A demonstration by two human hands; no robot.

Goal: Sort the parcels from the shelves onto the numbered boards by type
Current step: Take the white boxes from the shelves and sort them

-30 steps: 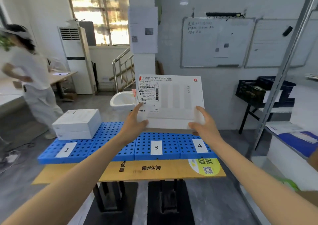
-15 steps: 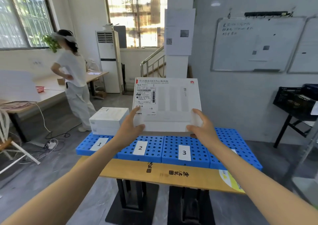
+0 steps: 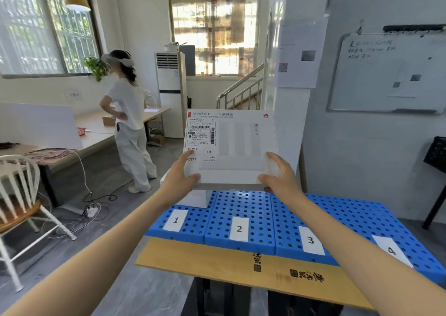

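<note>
White parcel (image 3: 231, 146) at 12 o'clock, gripped between left hand (image 3: 179, 179) and right hand (image 3: 281, 179), above board 2 (image 3: 241, 209).

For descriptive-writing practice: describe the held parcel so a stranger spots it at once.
Find the blue numbered boards. Above them, left hand and right hand hold a white parcel. Unlike the box resting on board 1, it is held aloft, shipping label showing.

A white parcel (image 3: 231, 146) is gripped at its near corners by the left hand (image 3: 179, 182) and right hand (image 3: 280, 180). Below both hands blue numbered boards (image 3: 243, 209) are seen, and a white box (image 3: 198, 198) under the left.
</note>
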